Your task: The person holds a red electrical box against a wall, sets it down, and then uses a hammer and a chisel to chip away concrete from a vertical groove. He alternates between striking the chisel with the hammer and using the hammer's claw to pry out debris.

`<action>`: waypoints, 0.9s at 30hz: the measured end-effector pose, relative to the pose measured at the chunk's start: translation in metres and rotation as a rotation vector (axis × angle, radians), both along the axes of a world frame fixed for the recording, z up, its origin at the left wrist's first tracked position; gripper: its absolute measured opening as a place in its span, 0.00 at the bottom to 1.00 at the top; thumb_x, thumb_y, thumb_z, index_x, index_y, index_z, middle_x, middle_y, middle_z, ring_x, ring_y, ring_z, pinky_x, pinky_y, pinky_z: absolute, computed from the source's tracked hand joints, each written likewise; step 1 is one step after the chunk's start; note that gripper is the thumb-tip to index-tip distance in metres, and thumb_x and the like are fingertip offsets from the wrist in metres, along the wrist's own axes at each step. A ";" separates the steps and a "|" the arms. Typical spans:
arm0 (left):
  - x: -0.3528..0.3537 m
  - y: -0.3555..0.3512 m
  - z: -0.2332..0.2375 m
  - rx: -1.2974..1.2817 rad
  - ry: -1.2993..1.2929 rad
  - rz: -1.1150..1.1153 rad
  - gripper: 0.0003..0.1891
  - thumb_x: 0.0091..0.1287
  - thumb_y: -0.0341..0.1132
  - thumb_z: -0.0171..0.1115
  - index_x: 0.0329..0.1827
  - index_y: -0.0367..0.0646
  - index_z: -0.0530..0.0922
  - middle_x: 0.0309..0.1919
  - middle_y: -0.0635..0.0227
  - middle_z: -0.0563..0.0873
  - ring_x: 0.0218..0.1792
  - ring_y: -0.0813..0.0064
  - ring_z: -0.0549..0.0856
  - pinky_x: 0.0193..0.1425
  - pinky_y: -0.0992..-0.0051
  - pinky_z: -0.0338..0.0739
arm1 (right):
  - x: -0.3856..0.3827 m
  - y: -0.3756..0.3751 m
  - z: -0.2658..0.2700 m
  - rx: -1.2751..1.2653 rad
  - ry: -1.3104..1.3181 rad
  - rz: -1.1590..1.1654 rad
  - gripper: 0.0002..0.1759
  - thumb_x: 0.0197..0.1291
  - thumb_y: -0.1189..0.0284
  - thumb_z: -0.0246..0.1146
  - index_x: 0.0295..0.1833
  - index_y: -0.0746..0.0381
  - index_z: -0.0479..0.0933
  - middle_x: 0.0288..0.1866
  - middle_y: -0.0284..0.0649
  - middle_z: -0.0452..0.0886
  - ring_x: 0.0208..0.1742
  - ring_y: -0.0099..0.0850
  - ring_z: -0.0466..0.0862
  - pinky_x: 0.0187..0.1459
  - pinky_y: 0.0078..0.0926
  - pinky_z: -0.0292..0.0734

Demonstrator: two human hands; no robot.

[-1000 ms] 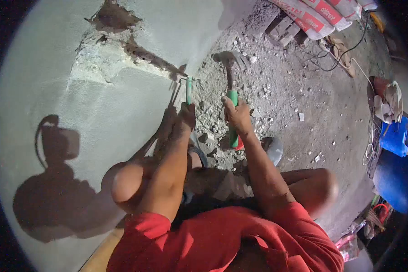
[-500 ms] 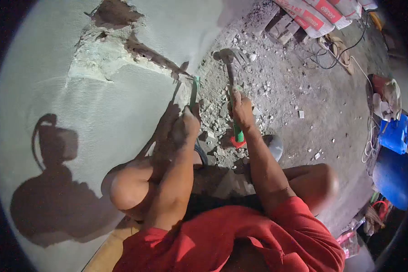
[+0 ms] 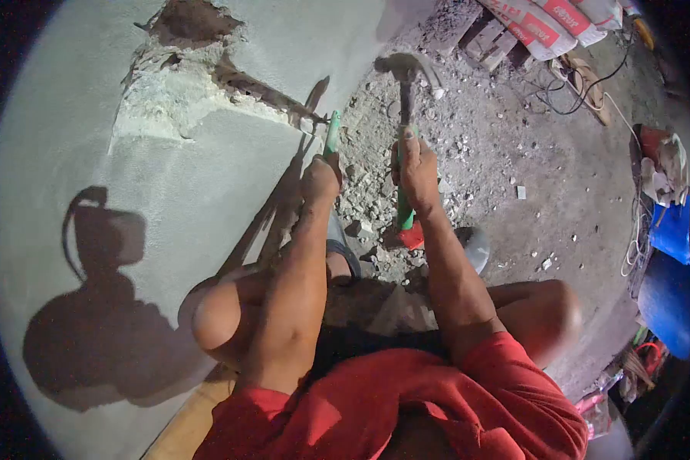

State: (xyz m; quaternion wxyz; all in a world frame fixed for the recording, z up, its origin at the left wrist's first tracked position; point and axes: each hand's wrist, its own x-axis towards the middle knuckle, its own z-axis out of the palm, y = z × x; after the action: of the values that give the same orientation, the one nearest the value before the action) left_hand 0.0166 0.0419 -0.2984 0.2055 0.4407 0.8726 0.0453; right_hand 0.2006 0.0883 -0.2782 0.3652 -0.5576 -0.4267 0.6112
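My left hand is wrapped round a green chisel, held near the lower right end of a broken groove in the grey plastered wall. In my right hand is a claw hammer, its dark head slightly blurred and pointing away from me, its green grip showing below my fist. The hammer head stands to the right of the chisel, apart from it. Higher up, the groove joins a wide hole with pale broken plaster below it.
Rubble covers the floor along the wall. A red object lies under the hammer grip. Printed sacks are stacked at top right, near cables. Blue containers stand at the right edge. My bent knees flank the work area.
The hammer has risen a little, away from me and to the right. My left hand and the chisel have shifted slightly away from me; the chisel leans differently. The view has shifted slightly.
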 end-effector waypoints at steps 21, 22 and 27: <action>-0.018 0.024 -0.009 -0.332 -0.079 0.000 0.25 0.72 0.48 0.45 0.59 0.38 0.79 0.56 0.41 0.81 0.59 0.44 0.81 0.61 0.52 0.75 | -0.070 -0.037 -0.122 -0.058 -0.293 -0.110 0.35 0.70 0.45 0.51 0.37 0.72 0.78 0.28 0.55 0.82 0.27 0.51 0.83 0.34 0.45 0.77; -0.016 0.026 -0.007 -0.336 -0.127 0.026 0.25 0.72 0.48 0.46 0.58 0.37 0.79 0.57 0.41 0.81 0.59 0.43 0.81 0.61 0.53 0.75 | -0.068 -0.033 -0.121 -0.060 -0.290 -0.111 0.35 0.70 0.45 0.51 0.37 0.72 0.78 0.28 0.55 0.82 0.27 0.51 0.83 0.34 0.45 0.77; -0.034 0.014 -0.042 -0.268 -0.028 0.034 0.28 0.72 0.54 0.49 0.58 0.36 0.79 0.53 0.42 0.83 0.57 0.43 0.82 0.60 0.53 0.75 | -0.030 0.016 -0.039 -0.051 -0.055 -0.043 0.30 0.71 0.46 0.54 0.30 0.65 0.72 0.19 0.38 0.74 0.18 0.27 0.75 0.20 0.29 0.68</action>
State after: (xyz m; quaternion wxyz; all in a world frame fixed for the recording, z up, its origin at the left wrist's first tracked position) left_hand -0.0171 0.0564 -0.3408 0.2738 0.3939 0.8752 -0.0622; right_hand 0.1711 0.1044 -0.3173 0.3521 -0.5923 -0.4086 0.5985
